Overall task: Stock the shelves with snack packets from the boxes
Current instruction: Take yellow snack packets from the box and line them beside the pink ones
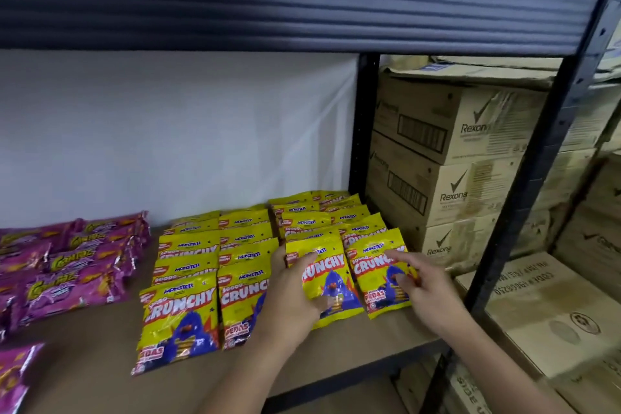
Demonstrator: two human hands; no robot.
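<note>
On the brown board shelf point(100, 360) of a dark metal rack, yellow plastic snack packets point(215, 255) printed with "Monster Crunchy" and a blue monster lie flat in four overlapping columns that run from the back wall toward the front edge. The two right-hand columns reach close to the shelf's right edge, beside the rack's rear upright.

The left hand point(295, 292) lies on the front yellow packet of the third column point(327, 282), thumb at its upper left edge and fingers curled over its lower left part, holding it against the shelf. The right hand point(416, 282) rests on the front yellow packet of the rightmost column point(373, 279); its forefinger stretches across the printed word near the top, while the other fingers pinch the packet's right edge.

Toward the shelf's left edge, shiny magenta snack packets with yellow lettering point(70, 265) lie in overlapping rows, apart from the yellow ones, with bare board between the two groups. One more magenta packet point(13, 376) lies at the front left corner.

Beyond the shelf's right edge, brown cardboard boxes printed "Rexona" point(447, 158) are stacked three high. A plain cardboard box point(551, 316) sits nearer, right of the front upright.
</note>
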